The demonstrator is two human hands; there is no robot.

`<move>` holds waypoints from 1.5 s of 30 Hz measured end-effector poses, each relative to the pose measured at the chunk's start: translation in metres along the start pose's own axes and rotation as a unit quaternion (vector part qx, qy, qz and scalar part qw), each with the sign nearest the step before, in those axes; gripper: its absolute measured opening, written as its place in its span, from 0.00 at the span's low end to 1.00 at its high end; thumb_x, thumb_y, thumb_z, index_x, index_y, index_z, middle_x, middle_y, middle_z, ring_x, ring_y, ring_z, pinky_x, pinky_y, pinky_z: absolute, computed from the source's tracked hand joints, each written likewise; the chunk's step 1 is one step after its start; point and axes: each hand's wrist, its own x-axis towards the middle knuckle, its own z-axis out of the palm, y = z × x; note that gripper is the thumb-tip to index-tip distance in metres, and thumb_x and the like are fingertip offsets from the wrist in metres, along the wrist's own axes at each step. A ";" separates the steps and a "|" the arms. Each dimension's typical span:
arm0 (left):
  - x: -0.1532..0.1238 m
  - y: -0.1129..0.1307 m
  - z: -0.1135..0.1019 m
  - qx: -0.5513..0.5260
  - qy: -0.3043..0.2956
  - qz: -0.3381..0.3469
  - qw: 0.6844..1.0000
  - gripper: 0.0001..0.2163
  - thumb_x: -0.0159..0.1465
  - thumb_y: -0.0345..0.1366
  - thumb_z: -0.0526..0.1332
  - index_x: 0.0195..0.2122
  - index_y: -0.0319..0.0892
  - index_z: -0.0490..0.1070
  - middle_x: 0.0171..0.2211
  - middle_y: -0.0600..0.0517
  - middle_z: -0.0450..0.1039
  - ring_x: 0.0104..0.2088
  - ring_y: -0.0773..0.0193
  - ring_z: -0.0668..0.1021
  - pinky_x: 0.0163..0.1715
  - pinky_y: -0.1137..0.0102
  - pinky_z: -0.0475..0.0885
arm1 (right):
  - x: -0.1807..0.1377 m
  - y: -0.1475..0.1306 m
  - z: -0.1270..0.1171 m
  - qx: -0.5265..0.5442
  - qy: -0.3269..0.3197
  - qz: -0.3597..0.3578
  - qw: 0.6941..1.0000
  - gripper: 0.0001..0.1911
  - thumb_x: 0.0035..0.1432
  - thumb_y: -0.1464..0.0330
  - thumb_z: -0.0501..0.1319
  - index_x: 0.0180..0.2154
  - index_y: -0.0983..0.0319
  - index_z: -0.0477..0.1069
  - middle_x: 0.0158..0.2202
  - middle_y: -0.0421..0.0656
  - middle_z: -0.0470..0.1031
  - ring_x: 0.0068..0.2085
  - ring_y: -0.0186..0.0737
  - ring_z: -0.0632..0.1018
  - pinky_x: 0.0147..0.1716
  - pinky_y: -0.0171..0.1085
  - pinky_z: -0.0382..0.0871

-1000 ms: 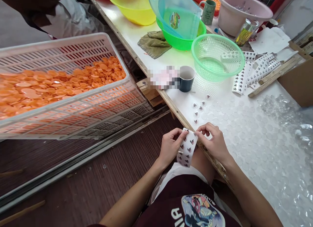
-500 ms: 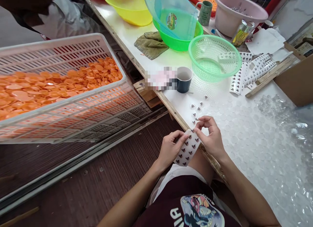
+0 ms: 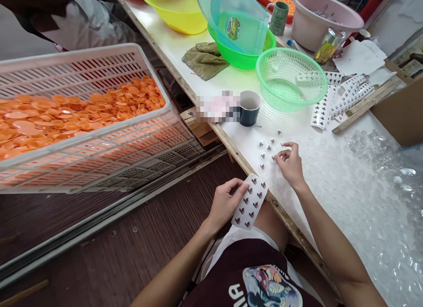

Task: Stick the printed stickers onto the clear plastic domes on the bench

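Note:
My left hand holds a small white sticker sheet printed with rows of dark figures, just off the table's near edge. My right hand is over the white table, its thumb and forefinger pinched together on something too small to name, right beside a few clear round discs that carry stickers. Many more clear discs without stickers cover the table to the right.
A white slotted crate full of orange caps stands at the left. A dark cup, a green mesh basket, stacked basins, a rag, more sticker strips, wooden sticks and a cardboard box sit further back.
My right hand left the sticker sheet and moved up and right onto the table by the stickered discs. The left hand lowered the sheet slightly.

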 end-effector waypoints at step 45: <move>0.007 0.014 0.010 -0.066 0.012 0.005 0.998 0.09 0.64 0.40 0.65 0.38 0.40 0.78 0.32 0.53 0.79 0.32 0.64 0.77 0.33 0.73 0.71 | -0.057 -0.043 -0.018 0.063 -0.227 -0.048 0.971 0.05 0.58 0.64 0.64 0.34 0.59 0.74 0.32 0.40 0.78 0.33 0.39 0.75 0.36 0.39 0.68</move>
